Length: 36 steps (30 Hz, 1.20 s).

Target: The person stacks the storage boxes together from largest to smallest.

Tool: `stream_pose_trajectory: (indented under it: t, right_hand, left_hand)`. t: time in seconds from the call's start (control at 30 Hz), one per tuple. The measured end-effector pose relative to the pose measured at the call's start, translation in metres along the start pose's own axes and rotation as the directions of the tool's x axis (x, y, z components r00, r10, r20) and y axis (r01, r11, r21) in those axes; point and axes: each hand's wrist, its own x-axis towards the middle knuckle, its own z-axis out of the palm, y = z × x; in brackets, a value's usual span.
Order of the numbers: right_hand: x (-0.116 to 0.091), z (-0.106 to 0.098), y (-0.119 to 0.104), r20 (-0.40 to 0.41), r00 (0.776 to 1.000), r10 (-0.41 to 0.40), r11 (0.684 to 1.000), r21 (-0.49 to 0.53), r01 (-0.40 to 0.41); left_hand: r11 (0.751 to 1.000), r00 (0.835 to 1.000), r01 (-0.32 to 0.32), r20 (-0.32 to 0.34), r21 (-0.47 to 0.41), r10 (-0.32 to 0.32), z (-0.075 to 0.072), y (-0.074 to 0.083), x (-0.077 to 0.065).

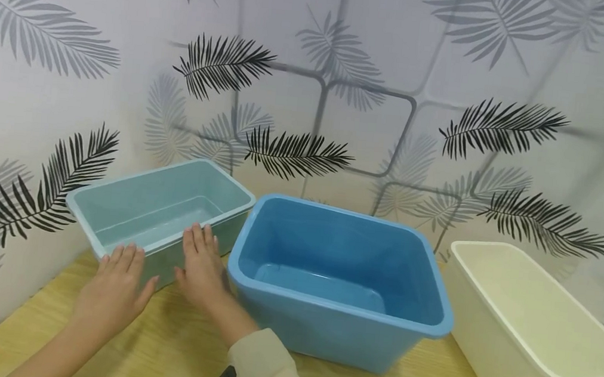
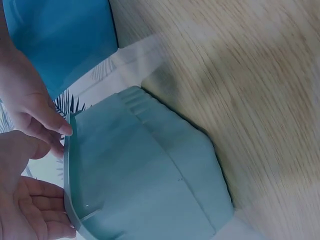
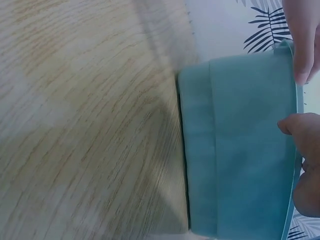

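Observation:
A teal rectangular bin (image 1: 166, 200) stands upright at the left, its base on the wooden table. My left hand (image 1: 112, 289) lies on the near rim toward the left corner, fingers extended over the edge and thumb spread. Farther right along that rim, my right hand (image 1: 204, 264) rests its straight fingers on the edge. Seen from the left wrist, the fingertips (image 2: 55, 227) of the left hand meet the bin's rim (image 2: 67, 170). In the right wrist view, the right thumb (image 3: 290, 125) lies against the outer side of the teal wall (image 3: 250, 145).
A larger blue bin (image 1: 332, 335) stands close to the teal one, beside my right forearm. Farther right is a cream bin (image 1: 488, 342), set at an angle. Behind them rises a wall (image 1: 371, 135) with a leaf pattern. All three bins are on the wooden table (image 1: 175, 345).

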Motion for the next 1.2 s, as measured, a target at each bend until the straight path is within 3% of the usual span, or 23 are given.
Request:
stream_pose_trajectory:
  t: [0.3, 0.6, 0.9, 1.2]
  right_hand:
    - [0.001, 0.001, 0.006, 0.001, 0.999, 0.046, 0.997, 0.057, -0.046]
    - [0.0, -0.005, 0.004, 0.017, 0.999, 0.034, 0.999, 0.01, -0.034]
    - [-0.002, -0.011, 0.005, 0.053, 0.998, -0.017, 0.998, -0.053, 0.02]
    - [-0.006, -0.008, 0.0, 0.038, 0.998, -0.058, 0.995, -0.084, 0.061]
  left_hand:
    - [0.997, 0.996, 0.076, -0.049, -0.009, -0.077, -0.001, 0.003, 0.001]
    - [0.997, 0.984, 0.074, -0.16, -0.022, -0.077, 0.008, -0.002, 0.0]
    - [0.99, 0.982, 0.127, -0.133, -0.054, -0.133, 0.009, -0.012, 0.001]
    - [0.995, 0.967, 0.093, -0.237, -0.021, -0.096, 0.01, -0.021, 0.0]
